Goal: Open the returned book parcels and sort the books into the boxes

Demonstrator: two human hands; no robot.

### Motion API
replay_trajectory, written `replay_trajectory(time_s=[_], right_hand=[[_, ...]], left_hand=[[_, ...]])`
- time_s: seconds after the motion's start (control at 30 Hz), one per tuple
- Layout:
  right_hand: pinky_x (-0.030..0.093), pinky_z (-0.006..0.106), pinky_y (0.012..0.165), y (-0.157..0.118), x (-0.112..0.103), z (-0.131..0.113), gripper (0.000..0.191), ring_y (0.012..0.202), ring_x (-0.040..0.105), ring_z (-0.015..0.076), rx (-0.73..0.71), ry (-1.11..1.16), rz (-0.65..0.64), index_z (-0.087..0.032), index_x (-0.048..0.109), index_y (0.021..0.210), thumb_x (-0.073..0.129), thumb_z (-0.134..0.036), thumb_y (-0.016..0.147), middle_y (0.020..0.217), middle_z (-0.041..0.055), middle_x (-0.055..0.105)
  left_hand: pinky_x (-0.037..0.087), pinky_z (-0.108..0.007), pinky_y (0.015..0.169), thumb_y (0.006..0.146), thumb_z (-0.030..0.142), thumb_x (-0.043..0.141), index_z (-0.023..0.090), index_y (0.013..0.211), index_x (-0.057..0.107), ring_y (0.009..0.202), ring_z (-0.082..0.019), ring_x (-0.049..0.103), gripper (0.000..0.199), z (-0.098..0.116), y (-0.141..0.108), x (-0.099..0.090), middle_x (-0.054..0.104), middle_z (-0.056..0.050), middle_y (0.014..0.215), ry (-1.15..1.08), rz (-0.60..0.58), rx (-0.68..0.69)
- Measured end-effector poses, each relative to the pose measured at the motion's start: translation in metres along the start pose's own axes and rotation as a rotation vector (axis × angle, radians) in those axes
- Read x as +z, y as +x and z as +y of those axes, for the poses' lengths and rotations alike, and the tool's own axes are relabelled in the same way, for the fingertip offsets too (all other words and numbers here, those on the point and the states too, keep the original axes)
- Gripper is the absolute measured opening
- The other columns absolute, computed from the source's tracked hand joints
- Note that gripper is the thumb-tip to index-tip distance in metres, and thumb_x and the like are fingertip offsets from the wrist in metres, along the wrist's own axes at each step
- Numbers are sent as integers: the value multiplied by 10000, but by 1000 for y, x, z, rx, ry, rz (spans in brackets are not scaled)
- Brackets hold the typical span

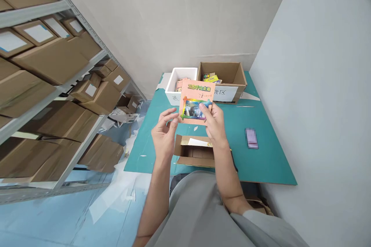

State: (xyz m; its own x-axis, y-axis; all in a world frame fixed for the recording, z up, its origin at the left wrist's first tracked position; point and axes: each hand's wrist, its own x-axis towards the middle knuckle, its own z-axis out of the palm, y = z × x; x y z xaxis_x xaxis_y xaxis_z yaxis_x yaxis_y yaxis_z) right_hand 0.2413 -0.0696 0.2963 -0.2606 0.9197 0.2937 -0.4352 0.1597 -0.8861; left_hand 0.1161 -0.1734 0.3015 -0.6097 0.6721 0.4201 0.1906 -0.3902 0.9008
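Observation:
A pink-orange card [197, 92] with green lettering and a colourful picture is held up over the table. My right hand [213, 121] grips its lower right side, thumb on the front. At its lower left edge is my left hand [165, 131], thumb and fingertips pinched together on or right beside the corner. Below the card an open, narrow cardboard box [194, 161] stands near the table's front edge, a white slip on its back flap. Behind the card are a white foam box [173, 98] with pinkish items and a larger cardboard box [242, 75] with yellow packets.
The green table [261, 166] carries a blurred purple object [251, 138] at the right and small paper scraps. Shelves with many cardboard boxes [52, 60] stand on the left. A white wall [327, 85] rises on the right. White sheets [113, 193] lie on the floor.

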Motion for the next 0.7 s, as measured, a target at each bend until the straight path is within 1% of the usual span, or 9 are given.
replay_trajectory(time_s=[0.07, 0.13, 0.2, 0.27, 0.33, 0.4, 0.5, 0.6, 0.7], right_hand=[[566, 316, 803, -1, 0, 0, 309, 890, 698, 199, -3, 10, -4, -265, 741, 998, 735, -569, 944, 906, 12, 742], [570, 319, 804, -2, 2, 0, 283, 886, 700, 199, -7, 33, -17, -271, 745, 1017, 743, -545, 946, 922, 12, 747], [577, 325, 828, -2, 3, 0, 268, 912, 708, 201, -10, 55, -35, -278, 747, 1057, 743, -524, 951, 969, 15, 759], [583, 331, 858, -2, 5, -1, 280, 952, 716, 208, -9, 47, -46, -281, 745, 1086, 733, -528, 957, 1008, 20, 770], [587, 334, 873, -3, 6, -1, 304, 982, 719, 215, -7, 17, -45, -277, 742, 1098, 722, -547, 958, 1020, 25, 776], [589, 329, 854, -3, 5, -1, 322, 978, 718, 218, -8, -15, -41, -269, 741, 1078, 718, -566, 955, 1010, 29, 778], [580, 317, 805, -2, 3, 1, 329, 938, 711, 212, -12, -33, -42, -262, 743, 1055, 717, -574, 954, 986, 30, 772], [565, 306, 779, -1, 0, 3, 310, 897, 700, 201, -13, -28, -42, -265, 745, 1043, 723, -562, 954, 949, 23, 754], [556, 299, 751, 0, -2, 4, 307, 856, 686, 193, -4, -23, -34, -263, 736, 1005, 731, -564, 947, 902, 14, 734]], left_hand=[[561, -420, 1069, 934, 458, 798, 285, 1173, 800, 1346, -291, 630, 294, -1, 0, 0, 673, -93, 1431, -55, -13, -55], [544, -432, 1113, 925, 458, 811, 331, 1383, 706, 1369, -291, 626, 487, -3, -1, 1, 637, -95, 1510, -141, -45, -133], [524, -434, 1151, 911, 452, 828, 337, 1471, 643, 1409, -298, 606, 601, -4, -1, 2, 626, -101, 1534, -230, -89, -221], [513, -430, 1172, 895, 439, 845, 304, 1439, 674, 1433, -309, 591, 587, -4, -1, 3, 646, -110, 1511, -289, -117, -282], [521, -416, 1162, 885, 412, 856, 301, 1409, 697, 1428, -304, 597, 559, -5, -1, 3, 669, -104, 1481, -317, -90, -294], [538, -394, 1135, 896, 382, 846, 311, 1360, 728, 1413, -286, 609, 483, -5, 0, 2, 689, -89, 1453, -334, -27, -269], [559, -371, 1093, 928, 377, 811, 262, 1167, 802, 1366, -269, 639, 266, -6, 1, 1, 724, -93, 1378, -333, 43, -226], [572, -371, 1067, 935, 391, 802, 233, 1054, 799, 1342, -265, 650, 198, -6, 0, 2, 734, -97, 1338, -310, 41, -197], [572, -384, 1072, 941, 391, 796, 244, 1060, 774, 1358, -264, 641, 190, -5, -1, 5, 702, -89, 1411, -314, 19, -175]])
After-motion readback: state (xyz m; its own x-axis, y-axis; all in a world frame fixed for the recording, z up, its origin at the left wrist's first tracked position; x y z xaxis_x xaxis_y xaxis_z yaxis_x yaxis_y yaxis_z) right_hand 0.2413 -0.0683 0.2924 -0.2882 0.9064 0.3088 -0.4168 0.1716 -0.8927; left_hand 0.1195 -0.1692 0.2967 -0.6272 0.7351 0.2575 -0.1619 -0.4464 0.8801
